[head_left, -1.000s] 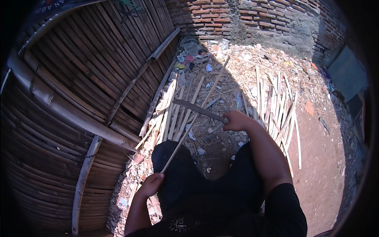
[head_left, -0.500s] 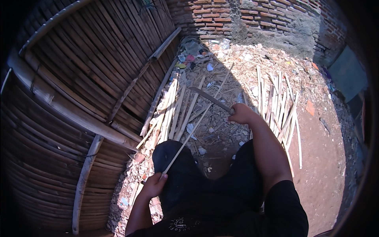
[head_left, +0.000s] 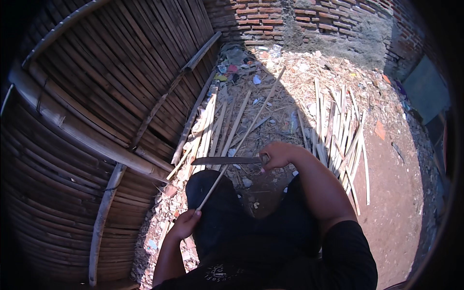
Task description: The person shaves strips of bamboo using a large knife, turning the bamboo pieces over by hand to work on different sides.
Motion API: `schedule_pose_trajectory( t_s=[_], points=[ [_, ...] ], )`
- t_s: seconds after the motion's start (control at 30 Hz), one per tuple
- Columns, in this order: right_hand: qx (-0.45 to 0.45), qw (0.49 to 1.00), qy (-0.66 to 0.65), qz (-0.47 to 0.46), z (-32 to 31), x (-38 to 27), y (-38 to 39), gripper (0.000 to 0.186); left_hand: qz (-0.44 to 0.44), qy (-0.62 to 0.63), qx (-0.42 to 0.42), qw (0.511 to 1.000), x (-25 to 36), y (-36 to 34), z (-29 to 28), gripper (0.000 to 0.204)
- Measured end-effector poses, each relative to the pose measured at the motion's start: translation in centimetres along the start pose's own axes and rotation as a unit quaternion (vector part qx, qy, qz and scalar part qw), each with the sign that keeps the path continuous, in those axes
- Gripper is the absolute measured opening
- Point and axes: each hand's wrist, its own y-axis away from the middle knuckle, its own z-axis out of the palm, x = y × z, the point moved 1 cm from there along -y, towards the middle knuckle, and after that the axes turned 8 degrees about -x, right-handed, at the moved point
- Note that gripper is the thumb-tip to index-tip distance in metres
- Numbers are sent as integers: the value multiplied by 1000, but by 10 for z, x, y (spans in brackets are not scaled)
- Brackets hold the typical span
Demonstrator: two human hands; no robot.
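As RH [head_left: 275, 155] blade [head_left: 237, 160] crosses strip [head_left: 250, 125], fence [head_left: 101, 92] L, dirt [head_left: 391, 208] R

machete [head_left: 224, 161]: matt metal blade | strip [head_left: 254, 119]: smooth wood | trousers [head_left: 222, 229]: matt cloth | wall [head_left: 328, 21]: rough brick

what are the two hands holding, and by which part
The left hand holds a long strip by its near end; the right hand grips a long blade by its handle end.

Dark grey blade [head_left: 217, 161], pale tan strip [head_left: 243, 136], near-black trousers [head_left: 222, 222], red-brown brick wall [head_left: 263, 21], brown slatted wall [head_left: 96, 63]
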Motion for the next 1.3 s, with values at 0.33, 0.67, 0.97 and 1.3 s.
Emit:
schedule_pose_trajectory(
  t_s=[0.33,0.67,0.97,1.3],
  points=[
    [81,992,-34,90,-10,41,13,51,-4,18,-19,1000,-6,-6,-2,48],
    [5,1000,1,4,-5,2,4,52,10,-91,64,994,18,8,10,49],
    [112,988,-57,92,-13,45,16,52,22,-85,45,995,8,-1,6,50],
    [-3,1000,22,-17,-7,-23,8,51,15,-54,41,998,5,5,6,51]
  ],
)
